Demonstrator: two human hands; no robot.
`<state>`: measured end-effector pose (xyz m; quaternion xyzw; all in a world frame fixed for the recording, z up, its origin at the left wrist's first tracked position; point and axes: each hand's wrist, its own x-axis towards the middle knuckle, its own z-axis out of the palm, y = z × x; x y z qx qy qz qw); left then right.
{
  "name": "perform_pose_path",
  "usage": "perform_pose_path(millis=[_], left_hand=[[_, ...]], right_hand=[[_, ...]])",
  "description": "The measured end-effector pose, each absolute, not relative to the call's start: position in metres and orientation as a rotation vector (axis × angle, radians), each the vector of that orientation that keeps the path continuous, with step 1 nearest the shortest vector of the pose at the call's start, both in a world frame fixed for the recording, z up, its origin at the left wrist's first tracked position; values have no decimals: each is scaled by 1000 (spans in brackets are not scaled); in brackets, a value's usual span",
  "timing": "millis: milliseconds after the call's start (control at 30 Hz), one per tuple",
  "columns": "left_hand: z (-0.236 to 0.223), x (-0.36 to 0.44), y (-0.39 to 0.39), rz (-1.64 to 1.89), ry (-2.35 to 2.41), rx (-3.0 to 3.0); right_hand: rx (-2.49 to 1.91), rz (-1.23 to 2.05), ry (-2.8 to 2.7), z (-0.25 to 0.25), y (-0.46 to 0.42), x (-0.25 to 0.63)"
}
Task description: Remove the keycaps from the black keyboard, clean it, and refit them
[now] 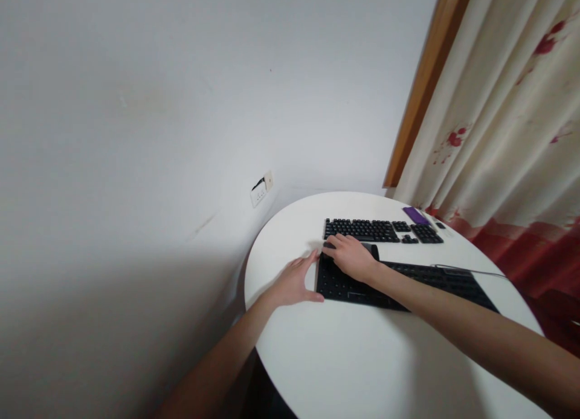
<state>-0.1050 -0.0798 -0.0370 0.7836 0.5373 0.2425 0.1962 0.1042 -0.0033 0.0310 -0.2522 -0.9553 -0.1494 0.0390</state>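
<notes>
Unlabelled black keyboard [399, 284] under right hand [351, 257]

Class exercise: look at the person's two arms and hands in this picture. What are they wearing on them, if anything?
Nothing shows on either one. The left hand and right hand are bare, with no gloves, rings, watch or bracelet visible. Both forearms are uncovered up to the picture's edge, so no sleeves appear.
</notes>
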Motion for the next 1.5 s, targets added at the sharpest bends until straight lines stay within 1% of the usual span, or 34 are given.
perform_pose_path(millis=[67,233,367,400,533,567,667,700,833,967,1100,1133,1233,1267,1400,1500], left_hand=[[-37,-105,-80,681,1519,2189],[-36,-104,-80,679,1502,2201],[-36,-104,-81,669,1535,2190],[-36,-104,-81,668,1533,2190],[-36,-105,-80,676,1502,2208],[-37,-105,-80,673,1509,2209],[-38,-105,-80,666,1546,2203],[-39,-105,-80,669,1551,2203],[-40,-105,-80,682,1543,2201],[-37,-104,-80,675,1550,2183],[-35,-102,-80,660,1568,2191],[-35,-102,-80,658,1572,2192],[-37,-103,-78,665,1553,2198],[-38,-103,-78,672,1550,2200],[-40,-104,-77,685,1571,2213],[-38,-104,-77,670,1547,2217]], right_hand=[[-640,-436,-3001,32,-7,104],[-844,-577,-2847,34,-16,108],[-603,-430,-2988,32,-19,109],[-616,-421,-3005,31,-19,108],[-911,-496,-2853,28,-19,105],[-884,-469,-2852,28,-20,105],[-576,-348,-2975,28,-22,105],[-531,-355,-2995,28,-23,105],[-623,-450,-2941,31,-28,105],[-317,-359,-3024,32,-34,104],[-550,-494,-2956,32,-37,103],[-541,-485,-2955,32,-38,103],[-312,-415,-3023,33,-39,101],[-305,-437,-3027,33,-40,101],[-499,-591,-2949,31,-41,101],[-319,-526,-2994,29,-42,102]])
